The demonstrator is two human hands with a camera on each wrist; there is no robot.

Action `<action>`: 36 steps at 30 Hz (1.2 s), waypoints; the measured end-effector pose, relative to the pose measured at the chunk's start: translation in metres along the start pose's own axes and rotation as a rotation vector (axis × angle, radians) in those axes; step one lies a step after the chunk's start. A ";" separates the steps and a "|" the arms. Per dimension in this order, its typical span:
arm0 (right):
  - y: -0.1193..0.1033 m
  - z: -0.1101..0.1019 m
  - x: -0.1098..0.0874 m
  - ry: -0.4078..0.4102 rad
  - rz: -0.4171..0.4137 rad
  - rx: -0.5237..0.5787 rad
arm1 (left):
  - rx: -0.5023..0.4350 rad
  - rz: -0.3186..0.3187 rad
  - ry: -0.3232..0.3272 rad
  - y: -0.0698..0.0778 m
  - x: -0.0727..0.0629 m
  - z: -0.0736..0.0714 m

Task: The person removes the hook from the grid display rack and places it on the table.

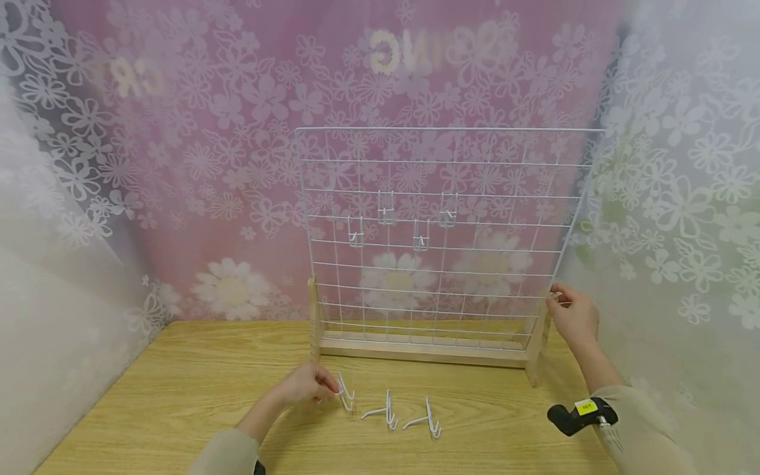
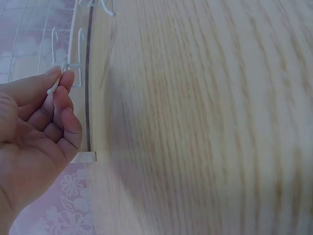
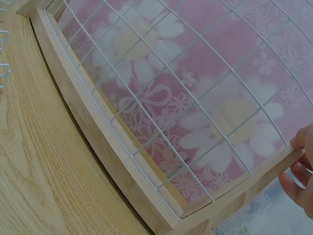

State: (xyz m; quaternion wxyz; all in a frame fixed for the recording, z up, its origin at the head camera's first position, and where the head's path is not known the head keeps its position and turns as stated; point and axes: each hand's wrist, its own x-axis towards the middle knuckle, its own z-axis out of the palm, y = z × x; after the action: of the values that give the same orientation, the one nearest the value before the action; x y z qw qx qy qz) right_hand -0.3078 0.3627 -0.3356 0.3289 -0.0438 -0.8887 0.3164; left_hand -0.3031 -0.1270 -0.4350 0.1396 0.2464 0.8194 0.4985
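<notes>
Between thumb and fingers my left hand point(image 1: 306, 382) pinches a white wire hook point(image 1: 344, 393), lifted a little off the table; the left wrist view shows the hook's two bent prongs point(image 2: 80, 49) above the fingertips. My right hand point(image 1: 574, 316) holds the right wooden upright point(image 1: 537, 336) of a stand, thumb and fingers at its edge point(image 3: 298, 152). In that stand a white wire grid panel point(image 1: 439, 270) is set upright. Several white hooks hang on the grid, among them one at upper left point(image 1: 386, 210) and one at lower right point(image 1: 421, 243).
Two more white hooks, a middle one point(image 1: 388, 414) and a right one point(image 1: 429, 419), lie on the wood-grain table point(image 1: 178, 396) in front of the stand's wooden base bar point(image 1: 415, 353). Flowered pink and white curtains point(image 1: 237, 198) surround the table at the back and sides.
</notes>
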 end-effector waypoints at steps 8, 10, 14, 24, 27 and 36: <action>-0.001 -0.001 -0.001 -0.007 -0.004 -0.002 | 0.013 0.002 -0.045 -0.003 -0.002 0.004; -0.001 -0.001 -0.001 -0.009 -0.001 -0.002 | 0.012 0.003 -0.057 -0.004 -0.002 0.004; -0.001 -0.001 0.000 -0.011 -0.001 -0.002 | 0.014 -0.005 -0.077 -0.004 -0.001 0.006; -0.001 -0.002 -0.001 -0.020 0.000 0.005 | -0.005 -0.021 -0.078 -0.007 0.001 0.010; -0.001 -0.002 -0.001 -0.023 0.000 0.005 | 0.001 -0.019 -0.072 -0.008 0.001 0.011; -0.001 -0.002 -0.002 -0.010 -0.005 -0.001 | 0.076 -0.003 -0.055 -0.014 0.005 0.013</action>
State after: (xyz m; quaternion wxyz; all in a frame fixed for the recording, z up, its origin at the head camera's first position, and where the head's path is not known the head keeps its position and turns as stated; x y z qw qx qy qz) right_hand -0.3050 0.3622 -0.3346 0.3254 -0.0402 -0.8905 0.3155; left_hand -0.3046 -0.1203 -0.4530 0.1533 0.2637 0.8340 0.4597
